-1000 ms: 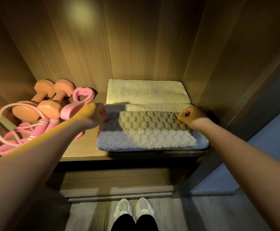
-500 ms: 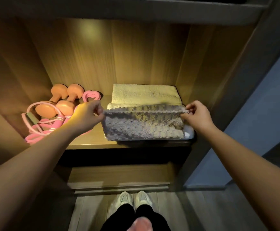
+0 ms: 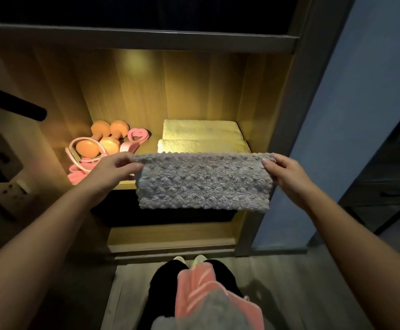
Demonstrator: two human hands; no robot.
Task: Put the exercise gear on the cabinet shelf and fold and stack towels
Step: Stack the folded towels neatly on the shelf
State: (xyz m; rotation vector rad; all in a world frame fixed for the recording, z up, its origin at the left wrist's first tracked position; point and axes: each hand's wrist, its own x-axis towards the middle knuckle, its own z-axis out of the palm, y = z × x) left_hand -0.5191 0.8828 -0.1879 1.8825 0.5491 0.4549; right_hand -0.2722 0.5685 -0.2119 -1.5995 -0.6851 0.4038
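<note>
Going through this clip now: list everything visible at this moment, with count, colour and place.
Textured grey towel: one, grey, hanging between both hands in front of the shelf.
Folded cream towels: two, pale yellow, right side of the lit wooden shelf.
Orange dumbbells: two, orange, shelf left.
Pink heart-shaped grip: one, pink, beside the dumbbells.
Pink skipping rope: one, pink, shelf front left.
Pink and grey cloths: bundle, bottom centre, count unclear.
White shoes: two, on the floor.
Left hand: pinching the towel's left corner.
Right hand: pinching the right corner.
</note>
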